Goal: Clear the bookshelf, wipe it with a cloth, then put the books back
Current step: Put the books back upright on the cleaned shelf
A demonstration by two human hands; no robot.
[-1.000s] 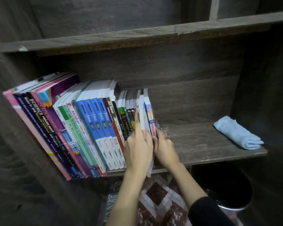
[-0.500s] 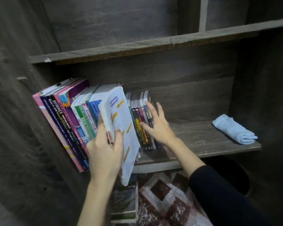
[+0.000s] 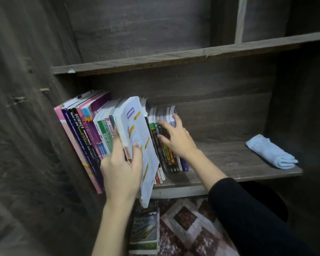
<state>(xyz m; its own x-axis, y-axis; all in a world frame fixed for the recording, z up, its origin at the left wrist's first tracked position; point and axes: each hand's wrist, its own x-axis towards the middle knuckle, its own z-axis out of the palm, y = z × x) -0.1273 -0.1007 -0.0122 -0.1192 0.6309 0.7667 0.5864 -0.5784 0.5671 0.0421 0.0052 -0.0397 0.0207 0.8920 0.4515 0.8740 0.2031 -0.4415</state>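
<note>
Left hand: The left hand [image 3: 121,169] holds the white book [image 3: 137,137]. Its grip is tight, with the thumb on the cover and the fingers behind.
White book: It is tipped out from the row, and its bottom hangs past the front edge of the shelf [image 3: 229,163]. I think it is tipped this way so it can slide out without pulling the others along.
Right hand: The right hand [image 3: 175,139] lies on the thin books [image 3: 171,159] just beside the white one. Its grip is wide, with the fingers spread and holding nothing. I think it presses there so those books do not fall into the gap.
Tall books: The tall books [image 3: 81,135] stand at the left end and lean on the side wall.
Cloth: The blue cloth [image 3: 270,152] lies folded at the right end of the shelf, well apart from the books. It looks ready for wiping.
Floor: One book on the floor [image 3: 145,228] lies flat under the shelf, next to a rug [image 3: 188,224] with squares. I think this is where the books go for now.
How far: Most books are on the shelf, so the clearing has just begun.
Watch out: The thin books may tip over when the hand lets go.
</note>
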